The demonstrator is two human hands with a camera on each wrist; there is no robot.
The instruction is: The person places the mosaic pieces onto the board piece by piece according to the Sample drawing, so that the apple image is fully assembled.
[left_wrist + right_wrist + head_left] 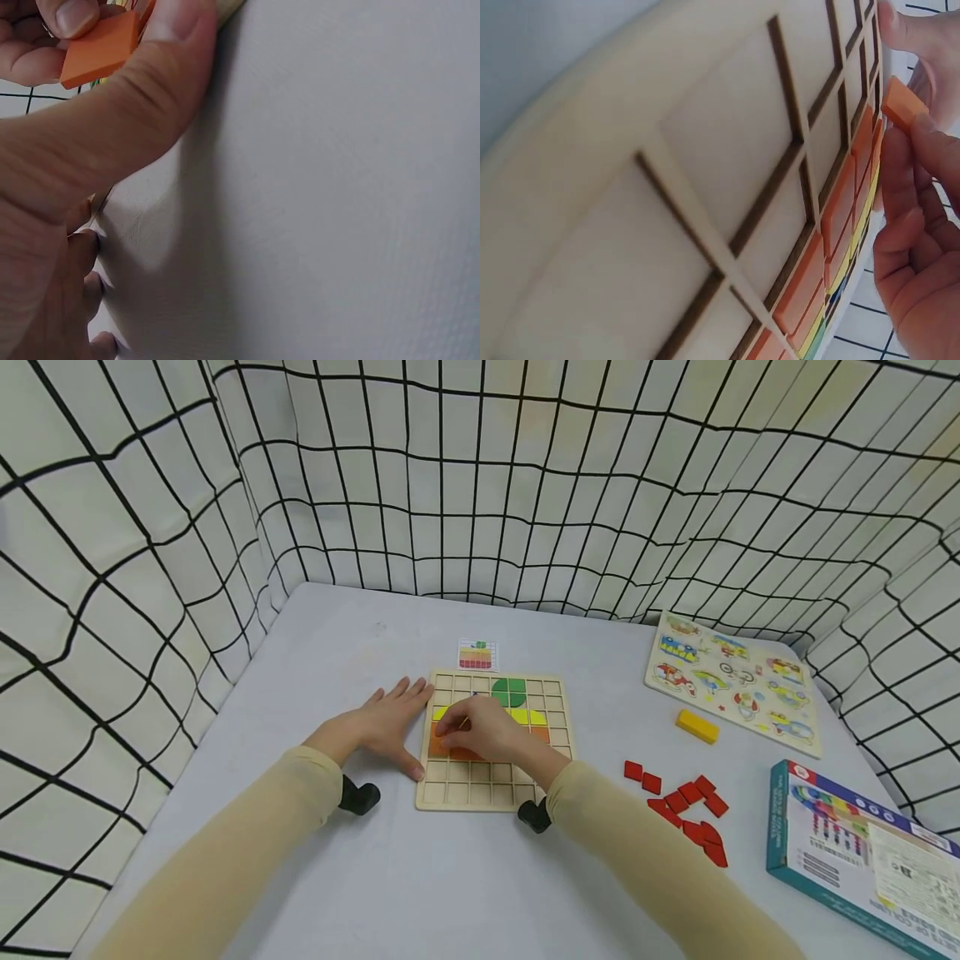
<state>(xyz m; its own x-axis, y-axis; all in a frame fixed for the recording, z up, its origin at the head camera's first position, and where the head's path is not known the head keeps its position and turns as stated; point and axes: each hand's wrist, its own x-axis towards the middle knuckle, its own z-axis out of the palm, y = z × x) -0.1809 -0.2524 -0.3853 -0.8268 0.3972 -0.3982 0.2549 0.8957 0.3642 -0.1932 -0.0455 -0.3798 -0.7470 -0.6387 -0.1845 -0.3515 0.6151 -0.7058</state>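
A wooden grid board (457,795) lies flat, its raised strips making square cells. My right hand (483,728) is over its left-middle part and pinches an orange square tile (904,103) between thumb and fingers, tilted above the cells. The left hand (386,727) rests spread at the board's left edge, thumb and fingertips by the rim. Green pieces (508,692) form a rounded shape in the upper cells. Below them runs a row of yellow pieces (537,717), partly behind the right hand, then orange tiles (801,285). The nearest rows of cells hold no tiles.
Beyond the board lies a small pattern card (477,655). Loose red pieces (690,792) are scattered to the right, with a yellow block (697,727) behind them. Farther right are a picture puzzle board (731,685) and a flat box (847,843). Black netting (480,514) surrounds the table.
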